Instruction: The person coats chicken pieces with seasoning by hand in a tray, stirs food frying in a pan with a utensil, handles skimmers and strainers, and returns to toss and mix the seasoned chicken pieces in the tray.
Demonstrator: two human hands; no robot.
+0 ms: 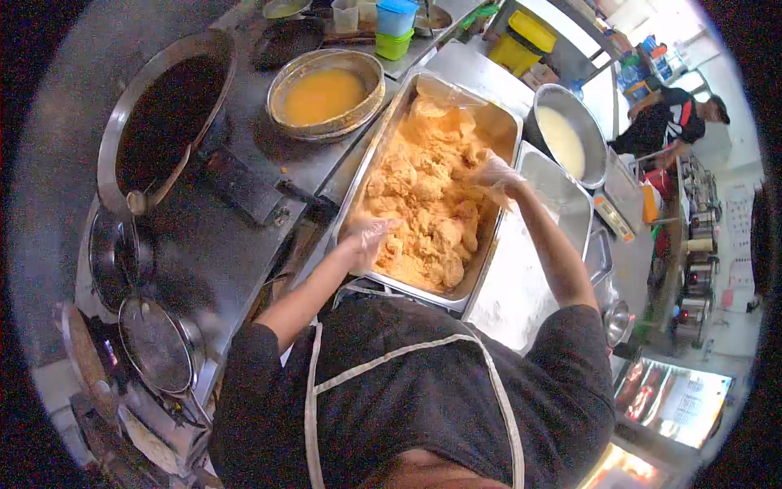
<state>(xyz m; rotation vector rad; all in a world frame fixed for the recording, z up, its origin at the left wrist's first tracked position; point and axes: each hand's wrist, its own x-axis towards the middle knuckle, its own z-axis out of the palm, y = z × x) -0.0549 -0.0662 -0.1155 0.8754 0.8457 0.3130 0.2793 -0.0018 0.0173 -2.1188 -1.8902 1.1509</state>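
Note:
A deep metal tray [508, 122] holds many orange, crumb-coated pieces [428, 187] that look like battered meat. My left hand [368, 243], in a clear plastic glove, rests at the tray's near left side against the coated pieces; its fingertips are partly hidden among them. On the right side of the tray, my right hand [492, 174], also gloved, reaches into the pieces with its fingers bent. Whether either hand grips a piece cannot be made out.
Left stands a wok of dark liquid [167, 122]; behind, a bowl of orange liquid [326, 94]. Right are a tray of white powder [517, 277] and a pot of pale liquid [560, 143]. A strainer [155, 342] lies lower left. Another person [672, 118] stands far right.

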